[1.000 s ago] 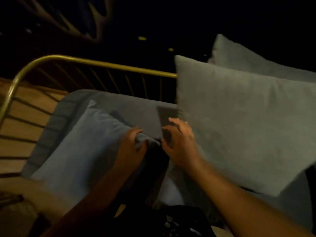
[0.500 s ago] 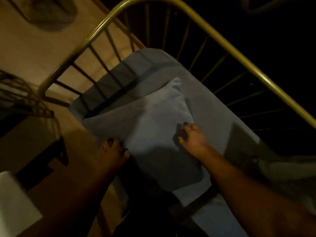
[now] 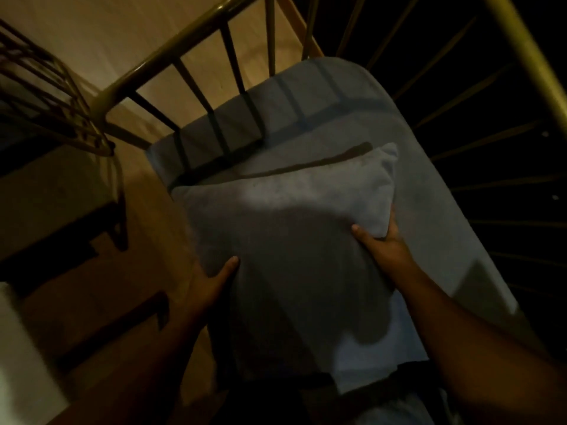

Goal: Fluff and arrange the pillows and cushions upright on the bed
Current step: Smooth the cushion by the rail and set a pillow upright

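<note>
A blue-grey pillow (image 3: 291,240) lies in front of me on the corner of the bed, half in shadow. My left hand (image 3: 211,280) grips its left edge, thumb on top. My right hand (image 3: 380,243) clasps its right edge near the far corner, thumb over the fabric and fingers underneath. The bed (image 3: 429,185) has a matching blue-grey cover. The room is dim and the pillow's near end fades into dark.
A curved brass bed rail (image 3: 184,41) with dark bars wraps the bed's corner at top and right. A wire basket or rack (image 3: 61,96) stands at the left on a wooden floor (image 3: 92,271). Something white (image 3: 18,363) sits at the bottom left.
My view has swung left, away from the big upright grey cushions. Both hands moved from the pillow's top to its two side edges and now hold it; the pillow sits closer to me.
</note>
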